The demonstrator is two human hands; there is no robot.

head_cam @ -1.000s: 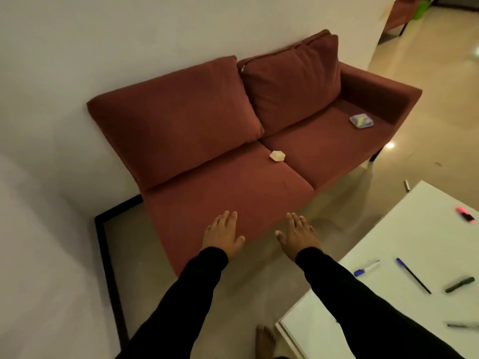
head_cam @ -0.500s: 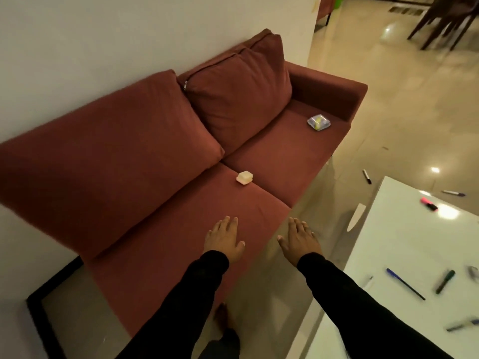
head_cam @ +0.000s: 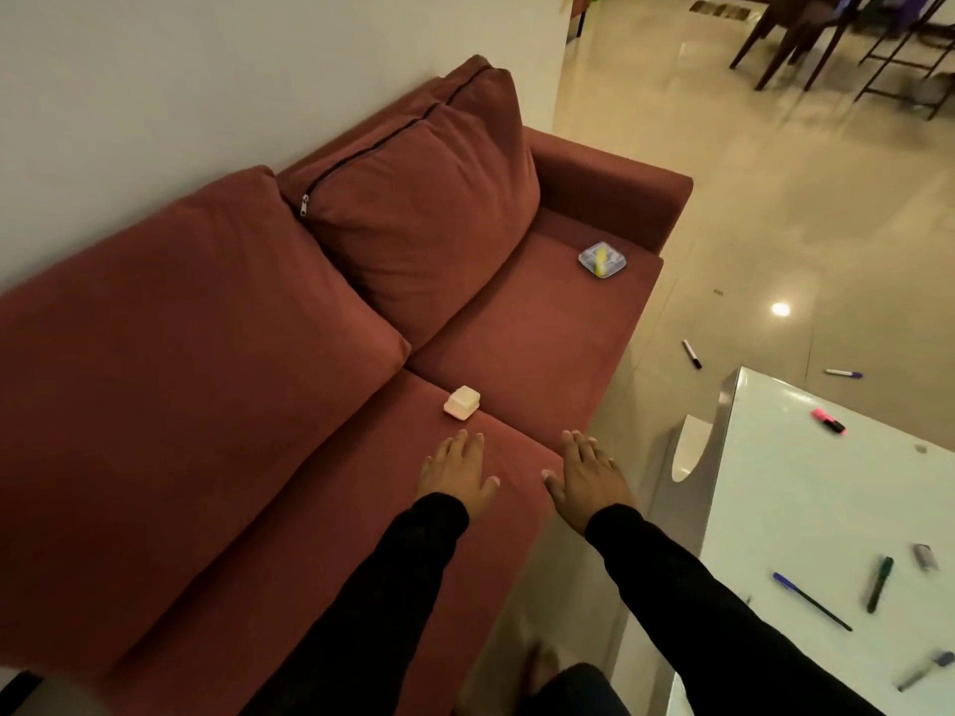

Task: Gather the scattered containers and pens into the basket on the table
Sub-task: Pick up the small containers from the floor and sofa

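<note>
Closing on the sofa [head_cam: 517, 323] over the last second, I now have my left hand [head_cam: 457, 470] just short of the small white container [head_cam: 462, 402] at the seat-cushion seam, with my right hand [head_cam: 586, 472] alongside, both spread and empty. The clear container [head_cam: 602, 258] waits at the sofa's far end, pens lie on the bench [head_cam: 806, 488] and floor, and no basket shows.

Small cream square lidded container [head_cam: 462, 403]: upright on the red sofa seat, at the cushion seam. Clear flat plastic container with yellow contents [head_cam: 602, 258]: far seat, near the armrest. Black-capped marker [head_cam: 692, 354] and purple-capped pen [head_cam: 843, 374]: on the floor. Pink highlighter [head_cam: 828, 421], blue pen [head_cam: 812, 602], dark green marker [head_cam: 879, 584]: flat on the white worktop.
</note>
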